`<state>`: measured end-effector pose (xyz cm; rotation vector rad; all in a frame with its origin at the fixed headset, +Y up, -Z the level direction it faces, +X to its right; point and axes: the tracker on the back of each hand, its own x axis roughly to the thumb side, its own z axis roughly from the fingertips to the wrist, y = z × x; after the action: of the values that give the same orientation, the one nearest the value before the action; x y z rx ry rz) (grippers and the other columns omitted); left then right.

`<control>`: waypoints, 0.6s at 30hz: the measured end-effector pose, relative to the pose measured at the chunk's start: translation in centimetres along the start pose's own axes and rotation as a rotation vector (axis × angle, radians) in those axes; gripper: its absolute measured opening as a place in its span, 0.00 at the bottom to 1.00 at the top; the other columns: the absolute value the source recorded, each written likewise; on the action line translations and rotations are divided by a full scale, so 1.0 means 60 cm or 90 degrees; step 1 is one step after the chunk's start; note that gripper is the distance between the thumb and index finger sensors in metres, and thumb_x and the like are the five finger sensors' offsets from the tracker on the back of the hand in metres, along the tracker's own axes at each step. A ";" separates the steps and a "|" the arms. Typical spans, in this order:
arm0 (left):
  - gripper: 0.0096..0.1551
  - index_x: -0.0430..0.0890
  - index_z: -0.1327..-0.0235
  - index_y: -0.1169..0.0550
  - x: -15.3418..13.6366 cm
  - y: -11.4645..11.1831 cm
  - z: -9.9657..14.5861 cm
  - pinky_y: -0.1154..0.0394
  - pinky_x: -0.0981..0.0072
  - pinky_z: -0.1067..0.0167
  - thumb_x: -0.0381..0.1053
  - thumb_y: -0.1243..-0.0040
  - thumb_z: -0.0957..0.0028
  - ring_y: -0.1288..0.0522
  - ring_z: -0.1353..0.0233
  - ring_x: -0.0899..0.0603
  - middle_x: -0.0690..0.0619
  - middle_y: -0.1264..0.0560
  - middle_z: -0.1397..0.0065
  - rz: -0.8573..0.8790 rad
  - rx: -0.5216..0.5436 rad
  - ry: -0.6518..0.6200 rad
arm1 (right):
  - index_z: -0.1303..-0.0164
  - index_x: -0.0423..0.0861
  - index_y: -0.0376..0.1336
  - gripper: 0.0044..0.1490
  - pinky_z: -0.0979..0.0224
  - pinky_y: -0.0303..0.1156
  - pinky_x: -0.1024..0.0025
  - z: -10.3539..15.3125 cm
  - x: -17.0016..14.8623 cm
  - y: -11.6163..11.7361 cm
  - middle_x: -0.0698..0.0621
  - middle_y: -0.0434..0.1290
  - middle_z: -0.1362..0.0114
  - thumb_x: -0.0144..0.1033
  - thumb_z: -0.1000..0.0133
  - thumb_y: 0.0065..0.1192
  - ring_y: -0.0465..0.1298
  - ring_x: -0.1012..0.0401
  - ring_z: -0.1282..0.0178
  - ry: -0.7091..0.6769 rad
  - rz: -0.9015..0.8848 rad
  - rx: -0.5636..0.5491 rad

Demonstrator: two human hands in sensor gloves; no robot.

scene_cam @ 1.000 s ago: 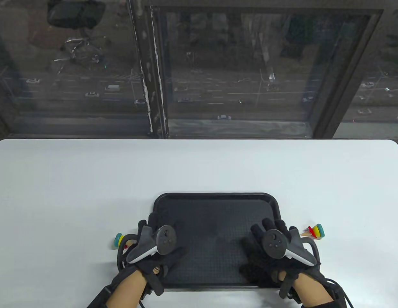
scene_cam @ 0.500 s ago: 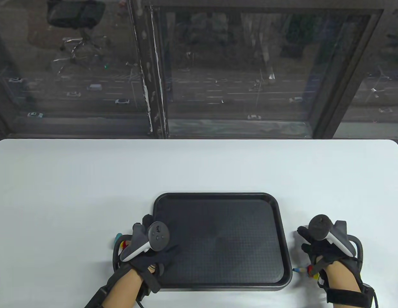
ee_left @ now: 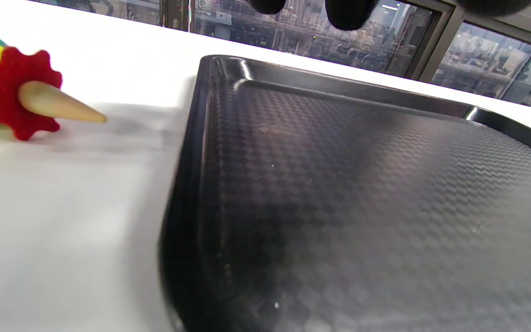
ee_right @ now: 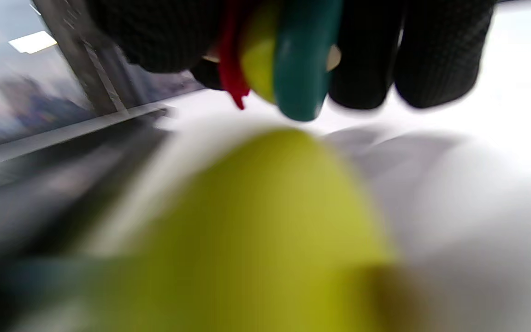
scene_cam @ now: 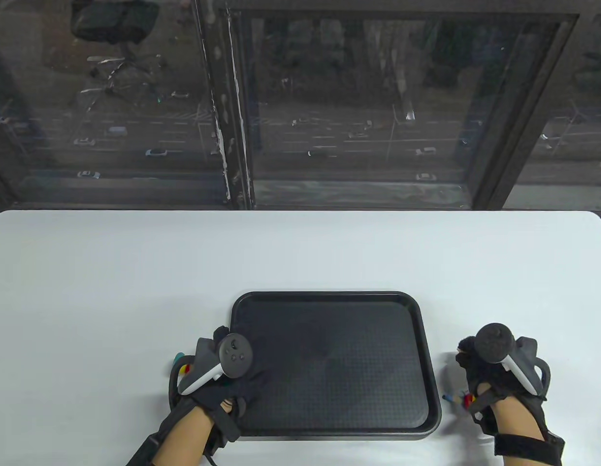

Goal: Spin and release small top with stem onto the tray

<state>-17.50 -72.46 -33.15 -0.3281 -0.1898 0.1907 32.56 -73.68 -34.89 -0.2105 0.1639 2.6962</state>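
Note:
A black tray (scene_cam: 329, 294) sits at the table's near middle. My right hand (scene_cam: 470, 361) hangs just right of it, fingers curled round a small top (ee_right: 288, 55) with red, yellow and teal discs. Below that hand a blue tip with yellow and red bits (scene_cam: 458, 399) peeks out. My left hand (scene_cam: 220, 340) hovers over the tray's left edge (ee_left: 187, 152), its fingertips (ee_left: 348, 11) holding nothing. A second top (ee_left: 12, 90) lies on its side left of the tray, wooden point toward it, half hidden by my left hand in the table view (scene_cam: 182, 365).
The white table (scene_cam: 135, 272) stretches wide behind and beside the tray, with a window behind its far edge. A large blurred yellow shape (ee_right: 265, 240) fills the lower right wrist view; what it is cannot be told.
My right hand left the tray, swung right onto the top that lay beside it and took hold of it. My left hand drifted slightly left and toward me.

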 end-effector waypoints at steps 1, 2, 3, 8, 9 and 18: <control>0.48 0.71 0.20 0.44 0.000 0.001 0.000 0.59 0.33 0.19 0.78 0.56 0.60 0.63 0.11 0.34 0.55 0.57 0.07 0.003 0.002 0.000 | 0.40 0.59 0.67 0.27 0.26 0.63 0.36 0.006 0.016 -0.004 0.49 0.56 0.22 0.49 0.51 0.61 0.59 0.42 0.20 -0.031 -0.036 -0.002; 0.48 0.71 0.20 0.44 0.000 0.002 0.001 0.59 0.33 0.19 0.78 0.56 0.60 0.63 0.11 0.34 0.54 0.57 0.07 0.005 0.003 0.000 | 0.41 0.61 0.68 0.26 0.24 0.62 0.38 0.010 0.031 -0.007 0.51 0.57 0.24 0.50 0.51 0.61 0.61 0.47 0.23 -0.061 -0.015 -0.008; 0.48 0.71 0.20 0.44 -0.001 0.003 0.000 0.59 0.33 0.20 0.78 0.56 0.60 0.63 0.11 0.34 0.54 0.57 0.07 0.005 0.005 0.000 | 0.41 0.64 0.67 0.26 0.24 0.63 0.40 0.016 0.056 -0.009 0.54 0.60 0.27 0.52 0.51 0.61 0.65 0.51 0.28 -0.106 0.037 -0.010; 0.48 0.70 0.20 0.44 -0.002 0.005 0.000 0.59 0.33 0.20 0.78 0.56 0.59 0.63 0.11 0.34 0.55 0.57 0.07 0.010 0.006 -0.001 | 0.45 0.63 0.68 0.23 0.28 0.71 0.46 0.041 0.144 0.018 0.56 0.76 0.44 0.47 0.51 0.66 0.80 0.59 0.49 -0.249 0.076 0.007; 0.48 0.70 0.20 0.44 -0.002 0.006 -0.001 0.58 0.33 0.20 0.78 0.56 0.59 0.63 0.11 0.34 0.55 0.57 0.07 0.011 0.007 -0.002 | 0.47 0.62 0.70 0.22 0.30 0.73 0.47 0.044 0.157 0.023 0.55 0.78 0.45 0.46 0.52 0.67 0.82 0.58 0.50 -0.272 0.088 0.007; 0.48 0.70 0.20 0.43 -0.002 0.006 -0.002 0.58 0.33 0.19 0.78 0.56 0.59 0.63 0.11 0.34 0.55 0.56 0.07 0.015 0.009 -0.008 | 0.47 0.55 0.75 0.25 0.31 0.78 0.51 0.072 0.258 0.088 0.52 0.83 0.46 0.37 0.56 0.70 0.87 0.57 0.50 -0.459 0.286 -0.018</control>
<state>-17.65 -72.21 -33.38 -0.3145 -0.1967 0.2173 15.93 -71.51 -32.90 0.8796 -0.0566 3.0085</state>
